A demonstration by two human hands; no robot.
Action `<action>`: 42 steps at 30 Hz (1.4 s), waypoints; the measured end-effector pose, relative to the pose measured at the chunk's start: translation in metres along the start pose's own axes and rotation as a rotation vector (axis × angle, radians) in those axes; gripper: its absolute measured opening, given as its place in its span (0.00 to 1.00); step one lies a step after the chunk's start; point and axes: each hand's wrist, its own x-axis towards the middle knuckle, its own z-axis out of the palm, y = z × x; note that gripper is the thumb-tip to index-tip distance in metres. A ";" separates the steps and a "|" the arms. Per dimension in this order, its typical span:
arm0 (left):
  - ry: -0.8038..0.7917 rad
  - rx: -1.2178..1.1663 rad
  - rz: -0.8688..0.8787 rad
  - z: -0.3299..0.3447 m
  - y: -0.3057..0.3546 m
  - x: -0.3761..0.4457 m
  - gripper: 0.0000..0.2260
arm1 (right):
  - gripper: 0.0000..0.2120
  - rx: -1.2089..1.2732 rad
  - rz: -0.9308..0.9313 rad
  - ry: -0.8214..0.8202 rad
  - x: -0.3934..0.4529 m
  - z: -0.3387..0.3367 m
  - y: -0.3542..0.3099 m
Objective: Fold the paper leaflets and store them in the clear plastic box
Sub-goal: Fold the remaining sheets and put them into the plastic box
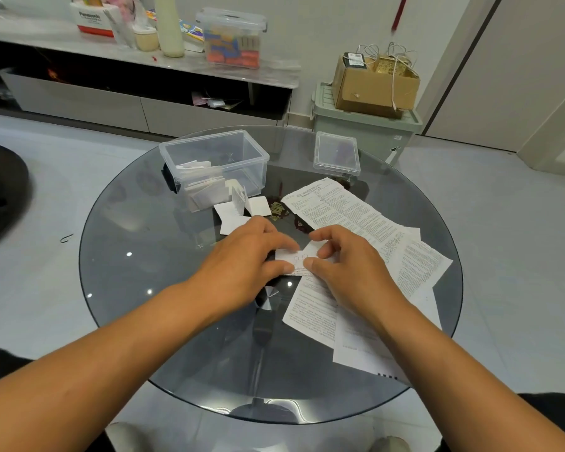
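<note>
The round desk (177, 305) is showing as smoked glass, smooth and glossy, throwing back small bright spots of light, while the box (214, 158) and its separate lid (336, 154) are looking like clear, hard, shiny plastic. The leaflets (346, 213) spread over the glass are lying as thin matt white paper, finely printed and creased, and the small folded piece (299, 257) under the fingers (287, 244) is showing the same dull paper. Beyond them, the carton (375, 83) is reading as rough brown cardboard on a pale green plastic bin (356, 128), and the floor (62, 177) is gleaming as smooth light tile.
</note>
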 end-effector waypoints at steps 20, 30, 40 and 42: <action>-0.158 -0.128 -0.130 -0.013 0.007 0.000 0.14 | 0.19 -0.111 -0.001 -0.171 -0.002 -0.006 -0.010; -0.136 -0.211 -0.167 -0.013 0.008 -0.004 0.23 | 0.17 0.030 -0.009 -0.204 -0.006 -0.007 -0.015; 0.223 0.222 -0.519 -0.050 -0.033 0.007 0.18 | 0.07 -0.087 -0.112 -0.040 -0.009 -0.008 -0.023; 0.187 0.130 -0.525 -0.046 -0.038 0.009 0.15 | 0.07 -0.057 -0.106 -0.071 -0.010 -0.006 -0.022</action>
